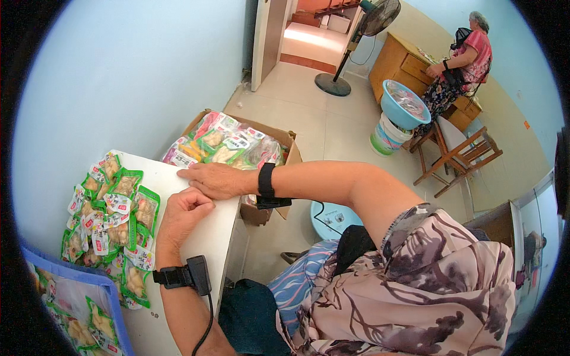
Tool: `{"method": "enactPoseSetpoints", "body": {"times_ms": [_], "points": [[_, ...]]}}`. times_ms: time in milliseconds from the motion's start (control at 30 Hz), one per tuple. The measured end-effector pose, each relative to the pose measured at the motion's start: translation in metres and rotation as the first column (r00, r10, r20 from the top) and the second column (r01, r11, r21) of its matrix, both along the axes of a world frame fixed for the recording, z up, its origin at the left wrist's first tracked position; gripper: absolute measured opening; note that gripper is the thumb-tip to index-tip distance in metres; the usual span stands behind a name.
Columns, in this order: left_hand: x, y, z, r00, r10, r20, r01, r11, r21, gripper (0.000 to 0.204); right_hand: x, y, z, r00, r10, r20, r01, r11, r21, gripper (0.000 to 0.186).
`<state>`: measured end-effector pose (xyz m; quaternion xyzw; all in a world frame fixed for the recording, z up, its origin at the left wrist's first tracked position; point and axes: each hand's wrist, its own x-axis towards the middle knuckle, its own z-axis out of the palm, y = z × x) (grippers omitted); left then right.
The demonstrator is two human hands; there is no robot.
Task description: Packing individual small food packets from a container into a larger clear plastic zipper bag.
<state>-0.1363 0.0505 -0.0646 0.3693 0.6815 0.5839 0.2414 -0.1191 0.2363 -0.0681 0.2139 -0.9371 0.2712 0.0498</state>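
Note:
My right hand (218,180) reaches across the corner of a white table (155,173), its fingers stretched out low over the surface, with no object visible in it. Just nearer, my left hand (183,215) has its fingers curled and pressed together; whatever may be inside them is hidden. To the left of that hand lies a heap of small clear-and-green sealed food packets (116,213) with pale pieces inside. Beyond my right hand stands an open cardboard box (290,142) full of assorted colourful packets (225,145).
A blue-edged clear bag (71,270) of packets sits at the near left. On the floor are a light-blue stool (332,218), a standing fan (333,84), a basin (395,113) on a bucket (386,139) and a wooden chair (460,157). Another person (469,59) stands by a wooden desk (398,68).

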Motion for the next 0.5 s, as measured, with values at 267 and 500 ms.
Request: {"method": "enactPoseSetpoints", "body": {"times_ms": [267,500], "points": [[-0.0025,0.0006,-0.0016,1.000,-0.005,0.001,0.005,1.000,-0.009,0.006,0.0001,0.0006,0.0008,1.000,0.010,-0.004,-0.010,1.000,-0.018,0.039],[-0.0026,0.0002,-0.0036,0.999,0.008,0.036,-0.007,1.000,-0.017,0.005,-0.0005,-0.0005,-0.0019,1.000,0.008,-0.027,-0.009,1.000,-0.023,0.039]]}}
